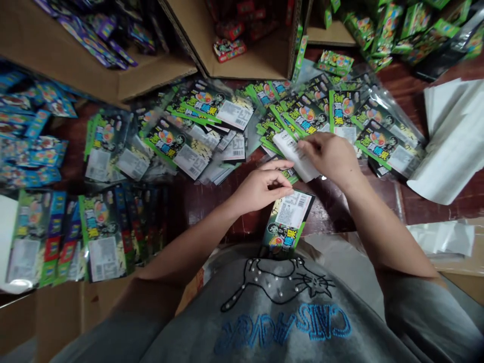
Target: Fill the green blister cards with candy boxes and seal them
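My right hand (335, 157) grips a white strip of paper (296, 155) with small printed marks near its top end, thumb and fingers closed on its edge. Just left of it, my left hand (262, 185) has its thumb and a finger brought together in a pinch, the forefinger stretched toward the strip. Whatever is between those fingertips is too small to make out. Directly under that pinch, a printed candy packet (289, 218) with a white barcode label leans at the table's edge, against my shirt. Whether my thumb touches the packet is unclear.
Piles of flat printed packets (177, 146) cover the table ahead, more at right (381, 136). White paper sheets (449, 136) lie far right. Cardboard boxes (242, 60) of small candy packs stand behind. Filled packets (102, 237) line the left, beside blue sachets (34, 136).
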The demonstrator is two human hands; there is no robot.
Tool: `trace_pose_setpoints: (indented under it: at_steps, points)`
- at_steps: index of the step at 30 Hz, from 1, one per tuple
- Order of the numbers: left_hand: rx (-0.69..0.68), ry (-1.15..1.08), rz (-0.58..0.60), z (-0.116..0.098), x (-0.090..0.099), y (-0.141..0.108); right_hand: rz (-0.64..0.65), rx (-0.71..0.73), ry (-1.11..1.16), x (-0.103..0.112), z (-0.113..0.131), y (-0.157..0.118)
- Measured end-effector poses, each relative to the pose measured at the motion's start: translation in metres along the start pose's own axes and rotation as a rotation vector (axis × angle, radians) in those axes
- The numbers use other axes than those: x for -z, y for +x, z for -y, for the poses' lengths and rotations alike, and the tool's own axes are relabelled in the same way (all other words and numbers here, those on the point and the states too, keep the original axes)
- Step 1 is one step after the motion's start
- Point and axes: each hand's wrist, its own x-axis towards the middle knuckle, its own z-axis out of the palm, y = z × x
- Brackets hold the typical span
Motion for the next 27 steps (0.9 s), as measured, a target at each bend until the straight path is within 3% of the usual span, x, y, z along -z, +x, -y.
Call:
trace_pose_setpoints:
  at_steps: [3, 7, 11, 14, 16, 18, 21, 24, 27]
  points:
    - [-0.033, 0.030, -0.030, 0.002, 0.000, 0.002, 0.060, 0.013, -0.012, -0.012, 0.001, 0.008]
    - [-0.045, 0.078, -0.052, 0.007, -0.001, 0.004, 0.114, 0.085, 0.146, -0.014, -0.002, 0.000]
    - [0.041, 0.091, -0.013, 0.013, -0.005, 0.006, 0.153, 0.161, 0.452, 0.003, -0.002, -0.006]
    - [0.021, 0.100, -0.036, 0.007, -0.005, 0.001, 0.156, 0.130, 0.642, 0.023, 0.002, -0.011]
    - [-0.011, 0.109, -0.084, -0.002, -0.004, -0.007, 0.274, 0.119, 0.725, 0.035, 0.006, -0.015]
    - [-0.027, 0.077, -0.120, -0.011, -0.003, -0.014, 0.474, 0.150, 0.786, 0.042, 0.011, -0.022]
    - [0.005, -0.046, -0.097, -0.018, -0.004, -0.023, 0.663, 0.230, 0.794, 0.042, 0.016, -0.031]
    - [0.070, -0.132, -0.069, -0.022, -0.007, -0.028, 0.669, 0.297, 0.695, 0.037, 0.019, -0.039]
    - [0.088, -0.154, -0.074, -0.026, -0.008, -0.032, 0.517, 0.370, 0.532, 0.035, 0.022, -0.051]
